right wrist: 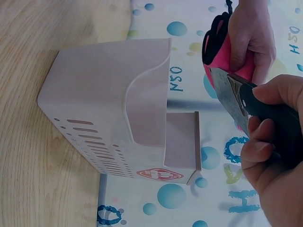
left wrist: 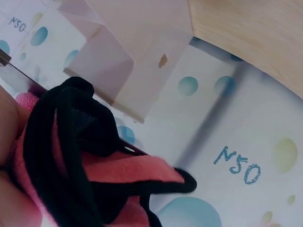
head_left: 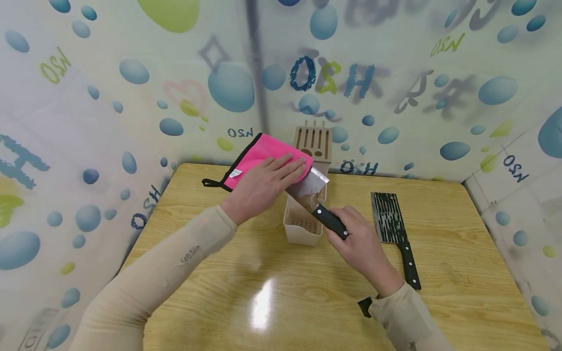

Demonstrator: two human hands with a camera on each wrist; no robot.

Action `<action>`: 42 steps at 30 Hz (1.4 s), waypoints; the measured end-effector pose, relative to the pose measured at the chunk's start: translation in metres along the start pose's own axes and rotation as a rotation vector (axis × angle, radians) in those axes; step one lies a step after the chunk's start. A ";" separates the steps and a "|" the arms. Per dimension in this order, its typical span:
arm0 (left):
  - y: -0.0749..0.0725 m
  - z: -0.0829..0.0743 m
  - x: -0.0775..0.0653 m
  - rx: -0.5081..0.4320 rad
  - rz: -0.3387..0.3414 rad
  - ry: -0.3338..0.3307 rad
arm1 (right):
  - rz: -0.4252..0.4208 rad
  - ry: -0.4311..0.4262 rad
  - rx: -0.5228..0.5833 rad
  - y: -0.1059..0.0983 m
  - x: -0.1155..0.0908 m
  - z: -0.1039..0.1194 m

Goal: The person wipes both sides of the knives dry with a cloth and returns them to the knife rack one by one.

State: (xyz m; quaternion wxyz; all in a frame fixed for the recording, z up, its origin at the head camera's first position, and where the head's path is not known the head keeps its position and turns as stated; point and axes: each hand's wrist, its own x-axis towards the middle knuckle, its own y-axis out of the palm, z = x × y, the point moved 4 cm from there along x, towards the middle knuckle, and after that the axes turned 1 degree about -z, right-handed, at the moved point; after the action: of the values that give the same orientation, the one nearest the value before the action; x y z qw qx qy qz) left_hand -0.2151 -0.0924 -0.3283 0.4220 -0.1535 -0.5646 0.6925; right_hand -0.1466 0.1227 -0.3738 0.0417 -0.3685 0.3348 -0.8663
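Observation:
My right hand (head_left: 357, 239) grips the black riveted handle of a cleaver (head_left: 309, 184), its broad silver blade raised above the table and pointing up and to the left. Over the blade lies a pink cloth (head_left: 274, 148) with black edging and a hanging loop. My left hand (head_left: 265, 183) presses the cloth onto the blade from above; in the right wrist view its thumb (right wrist: 240, 52) is on the other side, so cloth and blade are pinched between. The blade's far part is hidden under the cloth. In the left wrist view the cloth (left wrist: 128, 170) bunches in folds.
A beige knife holder (head_left: 303, 235) with a slotted top (head_left: 313, 141) stands behind the cleaver near the back wall. On the right lies a second cleaver (head_left: 390, 219) with a black-patterned blade. A dark object's end (head_left: 364, 307) shows beside my right sleeve.

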 end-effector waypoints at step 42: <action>0.012 0.044 -0.006 -0.066 -0.024 -0.170 | -0.001 0.024 -0.009 -0.001 0.000 0.000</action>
State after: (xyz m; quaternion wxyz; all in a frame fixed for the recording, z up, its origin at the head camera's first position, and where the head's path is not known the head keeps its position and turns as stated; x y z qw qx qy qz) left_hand -0.2468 -0.1253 -0.3273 0.3756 -0.1012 -0.6228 0.6788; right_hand -0.1466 0.1235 -0.3731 0.0355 -0.3586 0.3391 -0.8690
